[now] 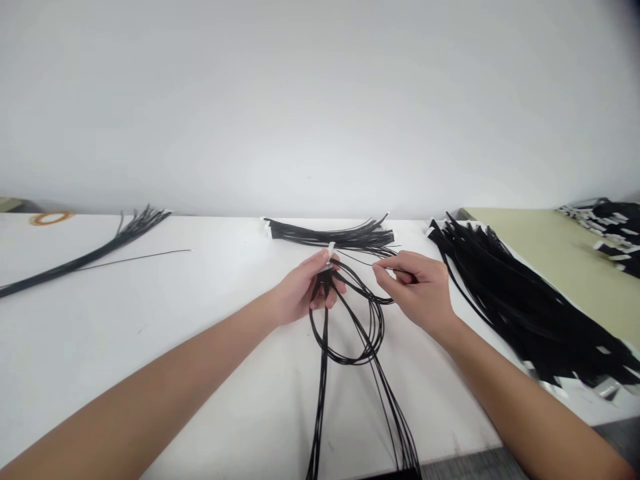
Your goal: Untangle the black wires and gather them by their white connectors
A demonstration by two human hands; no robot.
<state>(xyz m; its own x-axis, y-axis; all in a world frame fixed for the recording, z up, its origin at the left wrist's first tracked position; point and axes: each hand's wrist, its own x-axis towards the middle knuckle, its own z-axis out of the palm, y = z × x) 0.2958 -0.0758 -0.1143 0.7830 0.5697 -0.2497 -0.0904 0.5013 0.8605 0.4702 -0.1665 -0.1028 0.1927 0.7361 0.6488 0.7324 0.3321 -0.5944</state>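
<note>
My left hand (pixel 305 288) is closed around a white connector (pixel 331 249) with several thin black wires (pixel 371 347) running out of it. The wires loop below the hand and hang down past the table's front edge. To its right, my right hand (pixel 415 283) pinches a single thin black wire between thumb and forefinger, a little apart from the connector. Where that wire's end sits cannot be made out. Just behind both hands lies a bundle of black wires (pixel 325 233) with white ends.
A large pile of black cables (pixel 525 313) with white connectors covers the right side. More cables (pixel 615 227) lie on a pale green surface (pixel 530 240) beyond. At the left are a black wire bundle (pixel 100 250), one loose wire and an orange ring (pixel 51 218). A wall rises behind.
</note>
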